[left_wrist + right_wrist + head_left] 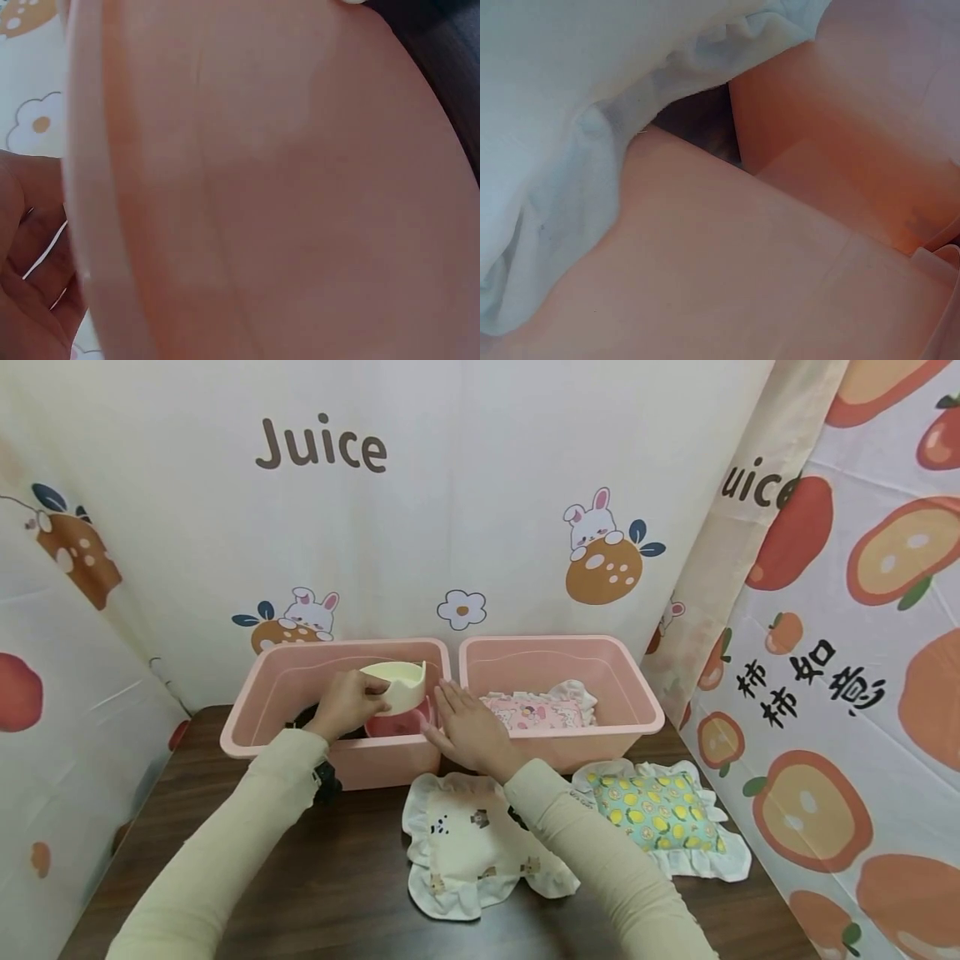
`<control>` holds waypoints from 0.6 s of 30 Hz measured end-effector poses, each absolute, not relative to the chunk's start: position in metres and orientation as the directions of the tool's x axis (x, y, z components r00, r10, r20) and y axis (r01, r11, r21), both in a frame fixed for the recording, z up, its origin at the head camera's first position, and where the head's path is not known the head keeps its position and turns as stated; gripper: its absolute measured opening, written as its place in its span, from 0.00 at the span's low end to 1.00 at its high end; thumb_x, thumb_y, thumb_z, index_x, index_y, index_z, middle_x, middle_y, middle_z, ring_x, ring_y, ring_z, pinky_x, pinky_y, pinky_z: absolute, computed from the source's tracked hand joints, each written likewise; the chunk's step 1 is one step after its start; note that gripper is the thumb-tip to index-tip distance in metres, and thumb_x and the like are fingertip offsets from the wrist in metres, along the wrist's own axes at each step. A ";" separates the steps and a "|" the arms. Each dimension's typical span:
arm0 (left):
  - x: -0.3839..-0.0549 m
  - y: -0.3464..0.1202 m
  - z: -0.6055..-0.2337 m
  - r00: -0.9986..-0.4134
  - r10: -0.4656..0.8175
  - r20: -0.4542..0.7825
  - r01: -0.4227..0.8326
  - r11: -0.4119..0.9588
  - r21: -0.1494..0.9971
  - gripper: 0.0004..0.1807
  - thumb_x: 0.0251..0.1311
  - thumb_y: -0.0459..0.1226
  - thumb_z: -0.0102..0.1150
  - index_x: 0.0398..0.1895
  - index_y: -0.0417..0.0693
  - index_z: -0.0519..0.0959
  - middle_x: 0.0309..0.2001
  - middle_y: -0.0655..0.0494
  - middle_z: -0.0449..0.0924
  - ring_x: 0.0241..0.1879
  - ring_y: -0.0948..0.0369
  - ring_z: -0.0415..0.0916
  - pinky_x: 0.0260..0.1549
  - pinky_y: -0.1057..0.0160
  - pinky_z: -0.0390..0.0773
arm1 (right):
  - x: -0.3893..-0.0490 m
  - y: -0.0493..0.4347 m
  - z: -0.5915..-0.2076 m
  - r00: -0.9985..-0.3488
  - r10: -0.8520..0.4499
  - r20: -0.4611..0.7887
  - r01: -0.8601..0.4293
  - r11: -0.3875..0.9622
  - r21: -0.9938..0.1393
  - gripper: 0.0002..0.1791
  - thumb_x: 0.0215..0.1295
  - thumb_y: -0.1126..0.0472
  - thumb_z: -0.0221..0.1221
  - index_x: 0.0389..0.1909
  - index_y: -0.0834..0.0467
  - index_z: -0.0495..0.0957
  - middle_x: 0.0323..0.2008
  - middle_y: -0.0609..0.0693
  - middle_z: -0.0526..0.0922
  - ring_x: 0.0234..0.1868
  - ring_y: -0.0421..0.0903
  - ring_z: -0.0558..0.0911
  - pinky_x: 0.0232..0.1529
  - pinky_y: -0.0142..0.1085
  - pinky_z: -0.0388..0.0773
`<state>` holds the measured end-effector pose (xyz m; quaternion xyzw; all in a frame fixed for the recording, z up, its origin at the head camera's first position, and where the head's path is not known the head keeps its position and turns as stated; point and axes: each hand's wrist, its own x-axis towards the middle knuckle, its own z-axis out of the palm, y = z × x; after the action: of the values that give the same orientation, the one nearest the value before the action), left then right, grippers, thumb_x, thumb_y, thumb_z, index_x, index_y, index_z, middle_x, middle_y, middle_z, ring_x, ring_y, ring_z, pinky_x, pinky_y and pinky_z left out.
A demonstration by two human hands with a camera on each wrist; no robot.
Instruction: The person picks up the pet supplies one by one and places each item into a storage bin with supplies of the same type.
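Pale sleeves (206,860) enter my head view from the lower left and lower right. Left of centre, I see the left hand (348,700) pinching a pale yellow container (402,689) above a darker pink item (393,725) inside the pink bin (382,767). At the centre, the right hand (476,731) is unclenched, straight fingers against that bin's right end. Right of centre, a second bin (517,660) holds a pink frilled pillow (534,712); below, a cream pillow (465,835) and lemon-print pillow (652,810) lie on the dark table (337,877).

My left wrist view is mostly bin wall; part of a hand (34,262) shows at the left edge, its grip unclear there.

My right wrist view shows white frilled cloth (547,112) at upper left, pink bin walls elsewhere.
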<state>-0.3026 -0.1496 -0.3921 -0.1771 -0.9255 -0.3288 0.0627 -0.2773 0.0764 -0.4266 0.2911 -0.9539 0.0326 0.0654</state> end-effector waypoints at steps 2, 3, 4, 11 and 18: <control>-0.306 -0.148 -0.397 -0.931 0.290 0.220 0.364 0.734 0.574 0.16 0.49 0.30 0.69 0.44 0.36 0.84 0.38 0.42 0.85 0.37 0.51 0.83 0.36 0.52 0.82 | -0.277 0.076 -0.427 -0.823 -0.549 0.144 -0.557 0.830 -0.018 0.41 0.73 0.36 0.30 0.73 0.63 0.51 0.75 0.57 0.49 0.75 0.52 0.50 0.73 0.41 0.49; -0.308 -0.147 -0.399 -0.933 0.291 0.214 0.361 0.742 0.565 0.16 0.48 0.30 0.70 0.43 0.36 0.85 0.37 0.42 0.86 0.36 0.52 0.82 0.36 0.53 0.82 | -0.277 0.075 -0.427 -0.823 -0.549 0.144 -0.557 0.830 -0.019 0.41 0.73 0.36 0.30 0.73 0.63 0.50 0.75 0.57 0.50 0.75 0.52 0.50 0.73 0.41 0.49; -0.309 -0.145 -0.402 -0.935 0.289 0.205 0.354 0.751 0.558 0.16 0.48 0.31 0.70 0.42 0.36 0.85 0.37 0.43 0.86 0.34 0.53 0.82 0.35 0.54 0.81 | -0.277 0.076 -0.427 -0.824 -0.548 0.142 -0.556 0.831 -0.022 0.41 0.73 0.36 0.30 0.73 0.63 0.51 0.75 0.57 0.50 0.75 0.52 0.50 0.72 0.41 0.49; -0.314 -0.140 -0.414 -0.948 0.264 0.176 0.318 0.797 0.514 0.11 0.45 0.31 0.72 0.35 0.40 0.87 0.28 0.51 0.85 0.26 0.59 0.72 0.29 0.60 0.75 | -0.278 0.076 -0.428 -0.823 -0.551 0.139 -0.559 0.828 -0.029 0.41 0.73 0.36 0.30 0.74 0.63 0.50 0.75 0.56 0.49 0.75 0.51 0.49 0.72 0.41 0.49; -0.320 -0.139 -0.417 -0.953 0.248 0.173 0.302 0.823 0.482 0.09 0.40 0.32 0.72 0.29 0.43 0.87 0.22 0.55 0.81 0.25 0.57 0.71 0.28 0.58 0.73 | -0.278 0.077 -0.429 -0.824 -0.547 0.148 -0.556 0.831 -0.026 0.41 0.73 0.36 0.31 0.74 0.62 0.50 0.75 0.56 0.50 0.75 0.51 0.49 0.72 0.41 0.48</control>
<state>-0.3198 -0.1385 -0.4170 -0.1443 -0.9533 -0.2604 0.0512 -0.2784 0.0768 -0.4293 0.2888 -0.9544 0.0342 0.0674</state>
